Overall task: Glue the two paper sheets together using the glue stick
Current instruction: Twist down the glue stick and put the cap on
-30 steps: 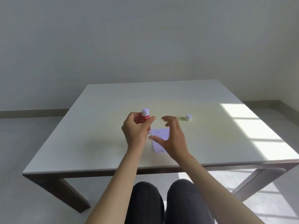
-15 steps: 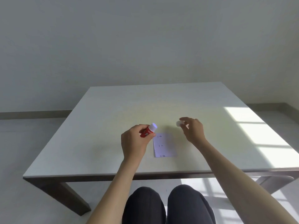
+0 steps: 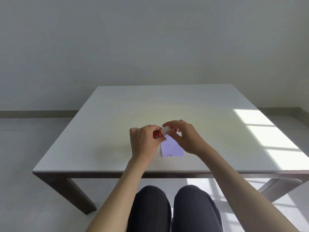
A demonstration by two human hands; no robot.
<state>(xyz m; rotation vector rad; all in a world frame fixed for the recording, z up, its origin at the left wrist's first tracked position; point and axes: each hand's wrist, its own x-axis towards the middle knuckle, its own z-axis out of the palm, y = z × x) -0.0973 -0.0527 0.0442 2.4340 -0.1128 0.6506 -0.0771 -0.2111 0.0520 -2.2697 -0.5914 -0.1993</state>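
Note:
My left hand grips a red glue stick, which lies tilted with its white end pointing right. My right hand meets it there, its fingertips closed on the white cap at the stick's end. Whether the cap is fully seated I cannot tell. Under both hands a small pale paper sheet with faint printed marks lies flat on the white table. It shows as one sheet; a second one beneath it is not distinguishable.
The table's near edge runs just ahead of my knees. A bright sunlit patch covers the table's right side. A plain wall stands behind the table.
My right hand picked the white cap off the table at the right and carried it left to the glue stick's tip. The left hand kept hold of the stick, tilting it further.

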